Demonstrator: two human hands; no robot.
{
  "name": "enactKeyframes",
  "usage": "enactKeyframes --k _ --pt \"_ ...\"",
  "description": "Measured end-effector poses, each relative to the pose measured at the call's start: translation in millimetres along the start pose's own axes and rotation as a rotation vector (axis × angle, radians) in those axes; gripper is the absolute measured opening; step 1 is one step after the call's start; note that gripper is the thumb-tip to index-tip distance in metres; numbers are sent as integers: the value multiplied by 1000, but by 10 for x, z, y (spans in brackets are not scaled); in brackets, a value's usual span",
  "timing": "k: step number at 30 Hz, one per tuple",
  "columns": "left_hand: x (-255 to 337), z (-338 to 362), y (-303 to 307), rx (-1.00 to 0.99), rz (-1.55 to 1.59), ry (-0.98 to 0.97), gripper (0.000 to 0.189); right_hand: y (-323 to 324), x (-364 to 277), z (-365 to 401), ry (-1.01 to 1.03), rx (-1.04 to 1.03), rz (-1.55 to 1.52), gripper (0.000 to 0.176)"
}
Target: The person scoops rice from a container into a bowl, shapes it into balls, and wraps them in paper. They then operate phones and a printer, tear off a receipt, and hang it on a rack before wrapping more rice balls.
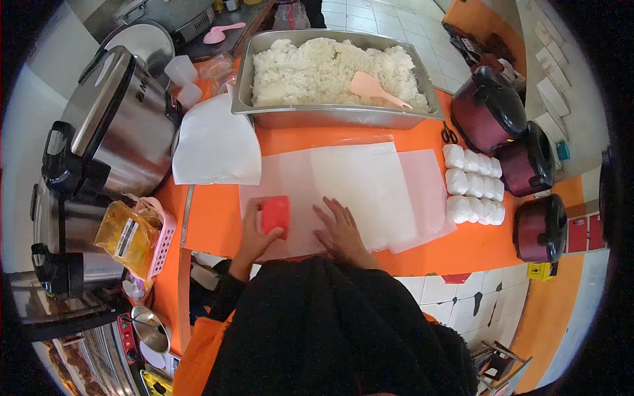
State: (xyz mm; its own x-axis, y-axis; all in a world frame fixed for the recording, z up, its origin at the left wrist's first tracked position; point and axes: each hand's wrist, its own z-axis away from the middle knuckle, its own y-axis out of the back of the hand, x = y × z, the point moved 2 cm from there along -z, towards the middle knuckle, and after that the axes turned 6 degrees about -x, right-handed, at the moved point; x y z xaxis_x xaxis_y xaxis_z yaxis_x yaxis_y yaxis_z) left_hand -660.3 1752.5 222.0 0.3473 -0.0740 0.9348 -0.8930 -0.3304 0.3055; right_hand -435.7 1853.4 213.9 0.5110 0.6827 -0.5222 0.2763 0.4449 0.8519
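Observation:
My left hand is closed around a small red box-shaped container, thumb along its near side, over the left part of the paper. My right hand lies with fingers spread on the white paper sheets, near their left edge. Beneath these, thinner translucent sheets stick out to the left and right. Behind the paper stands a large metal tray of cooked white rice. A pale pink rice paddle rests on the rice.
Rows of white wrapped packets lie at the right, near scissors and dark red rice cookers. Large steel cookers stand at the left, beside a pink basket. A white sheet stack lies left of the tray.

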Motion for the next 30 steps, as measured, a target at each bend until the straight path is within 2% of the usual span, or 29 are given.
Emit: enactKeyframes --k 2,4,8,13,16,17,19,20,21,23,25,27,29,30 --pt "-161 -70 -190 -98 162 109 68 -46 83 -24 -79 41 4 61" --pt "-219 -60 -114 -48 97 121 67 -140 256 47 -188 47 54 63" --pt "-423 24 217 38 80 88 62 -12 355 163 -201 49 162 64" --pt "-272 83 451 -2 156 231 65 33 412 129 -148 -1 122 60" --pt "-62 40 548 -55 306 369 70 396 295 -65 -21 134 10 55" --pt "41 14 592 -79 376 417 72 648 252 -173 17 240 42 53" --pt "286 3 673 -121 736 378 79 1220 268 -452 86 443 100 48" --pt "403 -4 703 -143 918 359 83 1398 419 -617 58 555 176 46" --pt "519 -69 730 -192 914 320 87 1582 589 -791 31 666 252 45" --pt "759 -332 770 -281 904 234 97 1993 838 -1174 0 665 316 40" --pt "1031 -725 757 -336 740 107 110 2123 1291 -1522 -187 498 405 40" --pt "1121 -1129 782 -358 401 -76 110 2142 1467 -1781 -328 309 495 40" --pt "1177 -1534 743 -316 266 -126 106 2173 1524 -1971 -424 84 593 38" --pt "1186 -1736 737 -295 200 -146 104 2178 1529 -2020 -382 61 641 38"
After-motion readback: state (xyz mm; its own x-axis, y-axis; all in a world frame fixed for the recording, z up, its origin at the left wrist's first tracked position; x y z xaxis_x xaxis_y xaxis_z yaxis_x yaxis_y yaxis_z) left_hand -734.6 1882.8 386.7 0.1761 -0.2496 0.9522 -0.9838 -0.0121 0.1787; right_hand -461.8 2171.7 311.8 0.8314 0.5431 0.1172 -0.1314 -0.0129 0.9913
